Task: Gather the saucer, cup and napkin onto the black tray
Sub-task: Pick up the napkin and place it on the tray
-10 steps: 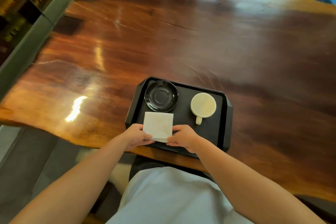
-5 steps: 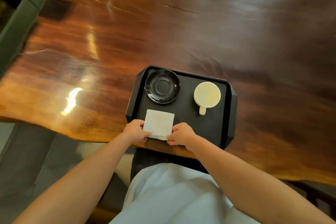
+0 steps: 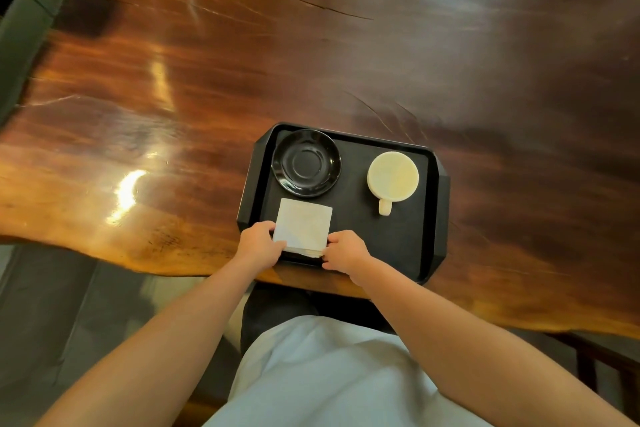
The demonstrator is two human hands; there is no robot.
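Observation:
A black tray (image 3: 408,246) lies on the wooden table near its front edge. A glossy black saucer (image 3: 306,163) sits in the tray's far left corner. A cream cup (image 3: 392,177) stands at the far right of the tray, its handle pointing toward me. A folded white napkin (image 3: 303,224) lies at the tray's near left. My left hand (image 3: 259,243) pinches its near left corner and my right hand (image 3: 343,250) pinches its near right corner.
The dark polished wooden table (image 3: 311,55) stretches far ahead and to both sides, with glare patches on the left. A grey-green frame (image 3: 31,21) borders the table's left end. My lap in light cloth is below the table edge.
The view has tilted down slightly, so the tray appears higher in the frame. Both hands stay on the napkin's near corners; saucer and cup have not moved.

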